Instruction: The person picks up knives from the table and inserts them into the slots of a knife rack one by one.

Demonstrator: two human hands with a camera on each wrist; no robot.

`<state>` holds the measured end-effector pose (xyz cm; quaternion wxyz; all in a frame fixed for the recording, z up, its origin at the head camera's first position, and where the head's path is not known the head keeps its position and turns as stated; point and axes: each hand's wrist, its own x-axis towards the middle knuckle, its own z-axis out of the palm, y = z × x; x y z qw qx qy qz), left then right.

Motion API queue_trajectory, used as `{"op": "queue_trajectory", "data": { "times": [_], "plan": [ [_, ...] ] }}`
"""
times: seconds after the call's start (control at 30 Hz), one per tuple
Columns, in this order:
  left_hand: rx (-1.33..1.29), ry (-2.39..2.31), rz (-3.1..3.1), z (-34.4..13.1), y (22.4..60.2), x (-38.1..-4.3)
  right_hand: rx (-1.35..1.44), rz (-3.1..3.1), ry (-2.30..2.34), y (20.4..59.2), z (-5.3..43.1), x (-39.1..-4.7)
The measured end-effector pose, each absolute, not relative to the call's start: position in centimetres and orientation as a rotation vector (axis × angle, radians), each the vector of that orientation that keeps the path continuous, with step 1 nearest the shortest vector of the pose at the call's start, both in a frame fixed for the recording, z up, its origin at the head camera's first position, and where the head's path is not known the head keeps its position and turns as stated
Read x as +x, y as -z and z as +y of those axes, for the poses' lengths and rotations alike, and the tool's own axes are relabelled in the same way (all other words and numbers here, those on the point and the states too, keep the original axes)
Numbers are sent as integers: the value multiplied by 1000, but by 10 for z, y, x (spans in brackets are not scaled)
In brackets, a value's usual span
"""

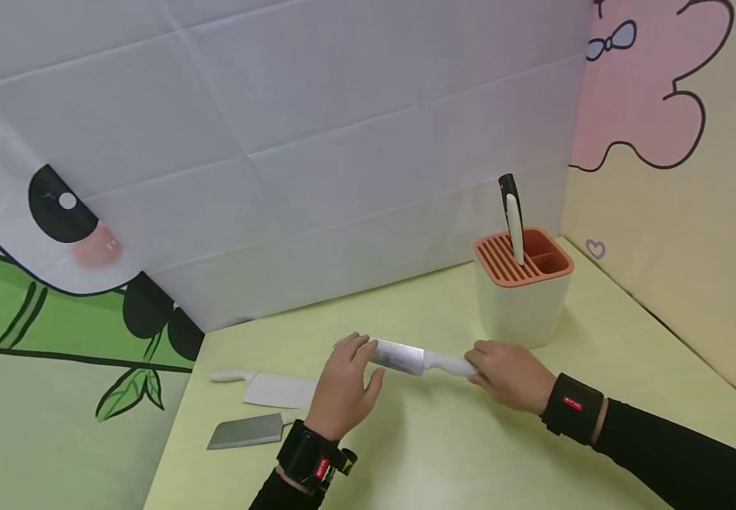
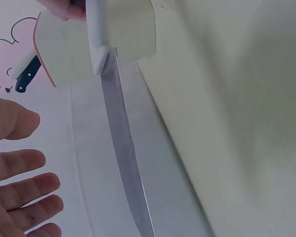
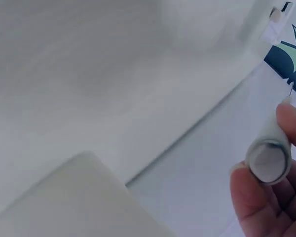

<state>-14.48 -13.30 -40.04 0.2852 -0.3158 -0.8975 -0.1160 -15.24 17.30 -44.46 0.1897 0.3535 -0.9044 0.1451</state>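
My right hand (image 1: pixel 513 375) grips the white handle of a kitchen knife (image 1: pixel 399 356), which is held above the table with its blade pointing left. In the right wrist view the handle's rounded end (image 3: pixel 267 160) shows between thumb and fingers. Beside the blade is my left hand (image 1: pixel 345 389), its fingers loosely extended. The left wrist view shows a gap between those fingers (image 2: pixel 29 190) and the knife blade (image 2: pixel 121 133). Part of the blade is hidden behind the left hand in the head view.
Two cleavers lie at the table's left: a white-handled one (image 1: pixel 278 390) and a grey-bladed one (image 1: pixel 246 431), both partly behind the left hand. At the back right stands a white knife holder (image 1: pixel 521 312) with an orange slotted top, holding a black handle (image 1: pixel 508 185) and a white one (image 1: pixel 515 230).
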Motion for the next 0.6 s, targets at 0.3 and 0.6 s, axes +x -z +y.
{"op": "queue_trajectory", "data": {
  "times": [0.3,0.6],
  "plan": [
    [-962,225,-2445,-113,368,-142,1046,-2358,-279,417,184,-151],
    [-1155,152,-2495,-89,355,-141,1148,-2203,-226,401,185,-147]
  ]
}}
